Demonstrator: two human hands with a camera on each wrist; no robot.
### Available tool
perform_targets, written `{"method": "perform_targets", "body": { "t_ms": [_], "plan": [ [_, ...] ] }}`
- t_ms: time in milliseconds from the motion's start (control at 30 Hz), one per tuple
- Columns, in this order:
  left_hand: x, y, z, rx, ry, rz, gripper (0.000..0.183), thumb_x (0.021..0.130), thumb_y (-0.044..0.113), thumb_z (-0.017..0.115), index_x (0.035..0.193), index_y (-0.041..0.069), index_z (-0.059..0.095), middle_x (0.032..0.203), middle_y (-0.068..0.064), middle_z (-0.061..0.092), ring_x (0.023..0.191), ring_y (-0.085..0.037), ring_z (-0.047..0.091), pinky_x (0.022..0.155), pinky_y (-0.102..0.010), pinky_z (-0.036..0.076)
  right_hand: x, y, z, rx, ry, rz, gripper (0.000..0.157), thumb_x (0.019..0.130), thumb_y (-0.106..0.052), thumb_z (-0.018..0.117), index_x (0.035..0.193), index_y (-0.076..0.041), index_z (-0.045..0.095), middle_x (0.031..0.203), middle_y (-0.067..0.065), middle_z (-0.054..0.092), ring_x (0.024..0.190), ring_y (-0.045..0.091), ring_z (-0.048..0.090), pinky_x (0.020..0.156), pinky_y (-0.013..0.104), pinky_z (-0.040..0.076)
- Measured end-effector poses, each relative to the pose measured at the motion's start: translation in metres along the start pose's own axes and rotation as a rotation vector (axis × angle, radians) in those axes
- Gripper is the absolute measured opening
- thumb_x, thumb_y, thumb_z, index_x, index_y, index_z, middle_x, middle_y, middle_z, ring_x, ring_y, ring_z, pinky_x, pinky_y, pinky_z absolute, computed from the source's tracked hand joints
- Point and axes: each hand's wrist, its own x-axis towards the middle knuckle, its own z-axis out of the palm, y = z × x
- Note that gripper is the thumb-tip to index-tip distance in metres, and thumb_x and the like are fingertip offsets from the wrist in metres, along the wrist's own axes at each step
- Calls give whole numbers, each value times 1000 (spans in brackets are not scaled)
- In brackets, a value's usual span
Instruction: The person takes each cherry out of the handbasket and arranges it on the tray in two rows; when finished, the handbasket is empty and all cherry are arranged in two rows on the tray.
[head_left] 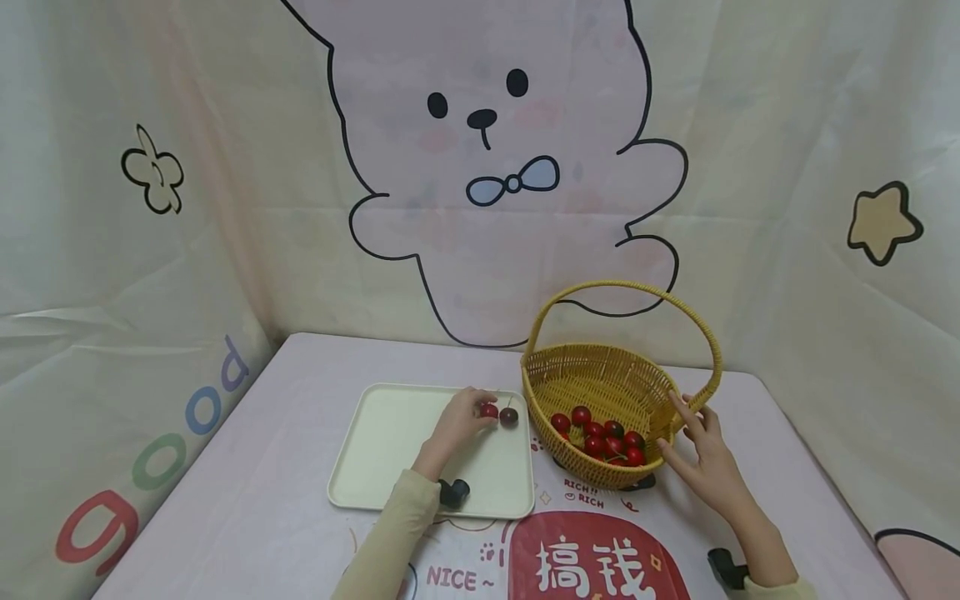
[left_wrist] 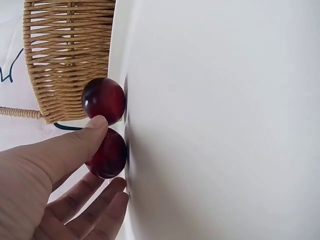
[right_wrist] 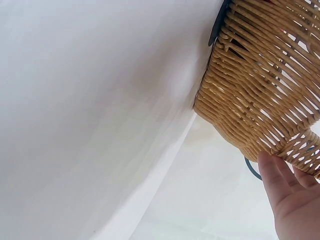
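My left hand (head_left: 457, 419) pinches a dark red cherry (left_wrist: 107, 155) at the right end of a cream tray (head_left: 405, 450), the thumb lying across its near side. Right beside it on the tray sits a second, darker cherry (head_left: 508, 417). A yellow wicker basket (head_left: 600, 477) with a tall arched handle stands to the tray's right, and several red cherries (head_left: 594, 446) lie inside it. My right hand (head_left: 708, 462) rests against the basket's right side near the handle's base, fingers spread and fairly straight. In the right wrist view, fingertips (right_wrist: 267, 162) touch the woven wall.
Under everything is a white-covered table (head_left: 247, 500) with a red printed patch (head_left: 600, 554) near its front. A curtain with a cartoon bear (head_left: 495, 250) hangs behind the table. The basket handle (head_left: 626, 286) arches high above the basket.
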Motion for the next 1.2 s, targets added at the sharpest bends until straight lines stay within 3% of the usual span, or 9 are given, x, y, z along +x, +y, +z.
{"method": "perform_targets", "body": {
  "t_ms": [333,633,933,1200],
  "plan": [
    [-1,11,-11,19,8,9,34,76,16,75,109,9,67,105,-9,63,96,-26,59,82,-37,49,0,1,1,2,-1,1,85,79,-9,72,148,-23,24,138,26,24,114,47,43,84,63,41],
    [4,35,-19,33,31,25,31,81,22,72,110,14,66,112,-5,61,105,-23,57,90,-37,47,0,0,0,-3,0,2,85,79,-9,71,148,-25,23,138,27,24,111,49,45,83,64,41],
    [13,56,-16,14,28,144,29,83,20,70,110,12,66,109,-3,61,97,-21,59,81,-29,50,-1,1,0,-2,-5,6,84,80,-10,71,148,-24,23,139,27,23,111,50,45,83,65,41],
    [21,76,-9,26,-21,245,29,84,19,69,111,10,65,107,-7,61,98,-22,58,85,-30,48,-1,0,1,0,-10,18,85,80,-12,71,148,-27,22,139,26,23,110,51,46,82,66,41]
  ]
}}
